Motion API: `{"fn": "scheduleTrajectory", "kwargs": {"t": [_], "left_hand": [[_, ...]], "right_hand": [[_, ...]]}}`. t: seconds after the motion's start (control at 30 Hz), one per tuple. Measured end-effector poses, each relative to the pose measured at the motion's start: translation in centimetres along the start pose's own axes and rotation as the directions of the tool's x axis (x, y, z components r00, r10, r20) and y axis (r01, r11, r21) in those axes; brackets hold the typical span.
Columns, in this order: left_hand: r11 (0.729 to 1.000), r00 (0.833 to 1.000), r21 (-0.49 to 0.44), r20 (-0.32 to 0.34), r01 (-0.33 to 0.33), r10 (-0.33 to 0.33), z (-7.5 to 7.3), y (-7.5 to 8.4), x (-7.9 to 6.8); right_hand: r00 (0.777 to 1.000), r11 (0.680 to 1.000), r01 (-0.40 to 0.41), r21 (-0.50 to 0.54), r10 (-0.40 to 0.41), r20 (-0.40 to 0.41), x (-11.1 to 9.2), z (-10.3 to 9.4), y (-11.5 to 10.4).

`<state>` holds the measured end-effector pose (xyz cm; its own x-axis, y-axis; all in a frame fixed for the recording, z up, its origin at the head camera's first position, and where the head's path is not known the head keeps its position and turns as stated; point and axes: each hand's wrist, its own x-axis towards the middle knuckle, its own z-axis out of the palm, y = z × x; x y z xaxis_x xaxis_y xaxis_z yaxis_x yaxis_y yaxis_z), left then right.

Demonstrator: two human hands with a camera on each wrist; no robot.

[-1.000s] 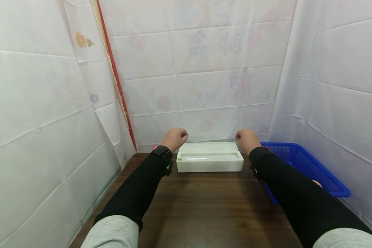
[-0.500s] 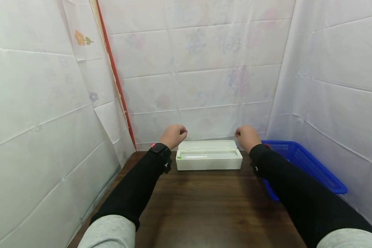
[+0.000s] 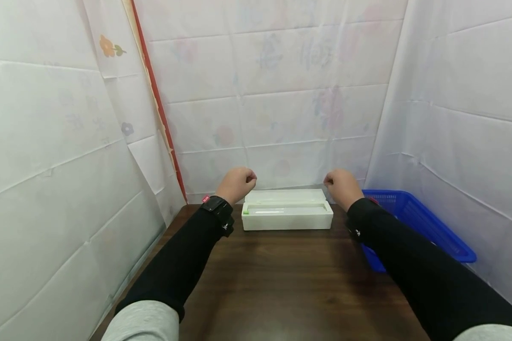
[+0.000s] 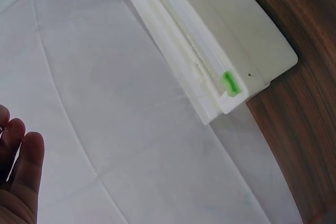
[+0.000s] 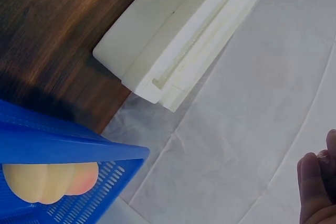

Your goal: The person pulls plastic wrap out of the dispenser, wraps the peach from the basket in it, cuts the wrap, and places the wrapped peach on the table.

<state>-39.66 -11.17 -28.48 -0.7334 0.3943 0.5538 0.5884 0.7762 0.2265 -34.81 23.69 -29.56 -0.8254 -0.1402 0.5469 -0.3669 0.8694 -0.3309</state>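
A white plastic wrap dispenser (image 3: 288, 221) sits at the far side of the table with its lid (image 3: 286, 195) raised. At the left end of its slot is a small green slider (image 4: 231, 83). My left hand (image 3: 236, 184) is above the dispenser's left end, thumb and fingertips pinched together. My right hand (image 3: 342, 188) mirrors it above the right end. Both seem to hold a sheet of clear plastic wrap, which barely shows except for faint glints at the left fingertips (image 4: 32, 142). Each wrist view catches only part of the hand at its edge.
A blue basket (image 3: 431, 227) stands to the right of the dispenser, partly behind the right forearm. Inside lie rounded yellow and pink fruits (image 5: 50, 182), peach-like. White sheeting (image 3: 281, 118) hangs behind and on both sides of the brown table (image 3: 273, 279).
The head view has tilted slightly, so the dispenser, basket and hands all sit a little higher. Relative to the dispenser, both hands have barely moved and keep their pinch.
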Motion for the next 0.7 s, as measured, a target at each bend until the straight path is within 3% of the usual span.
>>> {"fn": "scheduleTrajectory", "kwargs": {"t": [0.33, 0.7], "left_hand": [[0.999, 0.999, -0.013, -0.039, -0.031, 0.031, -0.4, 0.5, -0.5], [0.997, 0.995, 0.005, -0.063, -0.073, 0.073, -0.8, 0.9, -1.2]], "right_hand": [[0.997, 0.999, 0.04, -0.01, -0.041, -0.06, -0.5, -0.4, 0.2], [0.996, 0.999, 0.049, -0.019, -0.051, -0.071, -1.4, -1.2, -0.5]]}}
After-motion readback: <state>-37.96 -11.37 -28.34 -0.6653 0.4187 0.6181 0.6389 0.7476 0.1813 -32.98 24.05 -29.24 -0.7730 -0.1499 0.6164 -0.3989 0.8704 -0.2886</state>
